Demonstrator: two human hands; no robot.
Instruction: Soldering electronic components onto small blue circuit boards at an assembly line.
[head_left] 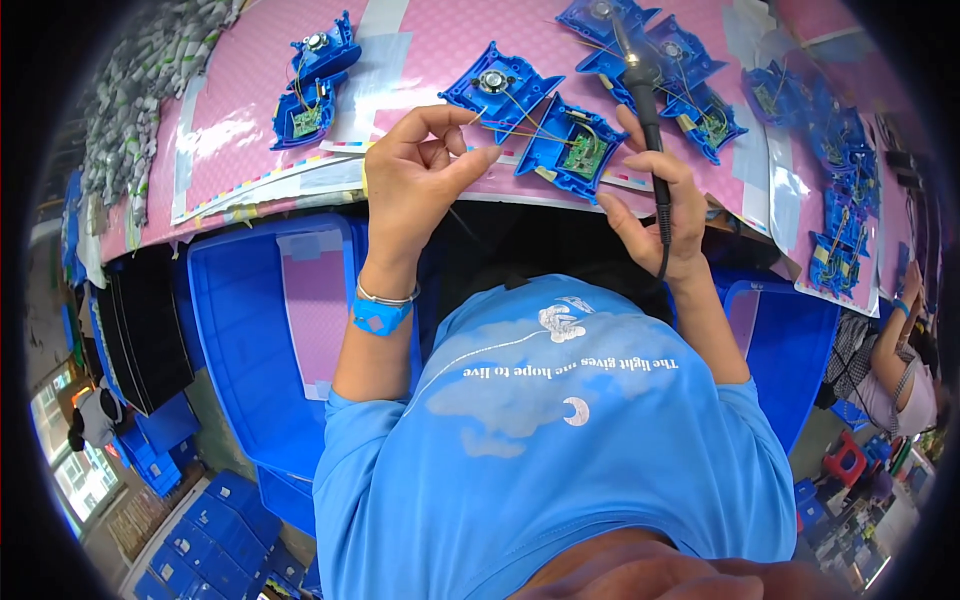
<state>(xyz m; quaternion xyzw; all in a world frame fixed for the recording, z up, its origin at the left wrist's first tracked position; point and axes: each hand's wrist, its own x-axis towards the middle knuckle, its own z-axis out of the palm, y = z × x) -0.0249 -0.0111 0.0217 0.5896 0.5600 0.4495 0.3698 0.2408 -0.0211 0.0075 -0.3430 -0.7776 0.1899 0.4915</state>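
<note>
Two blue plastic shell halves lie on the pink bench mat in front of me, joined by thin coloured wires (524, 133). The left half (470, 88) carries a round metal speaker-like part (492, 82); inside the right half (560, 165) sits a green circuit board (584, 155). With curled fingers my left hand (420, 170) is at the left half's lower edge, where a thin wire runs to its fingertips. My right hand (665, 205) grips a black soldering iron (650, 125), its metal tip pointing up and away, above other shells and apart from the wires.
Similar wired shells lie at the far left (306, 110), beyond the iron (685, 60) and along the right (840, 200). A heap of grey parts (140, 110) covers the left end. Blue bins (235, 330) stand below the bench edge. Another person's arm (895, 330) shows at right.
</note>
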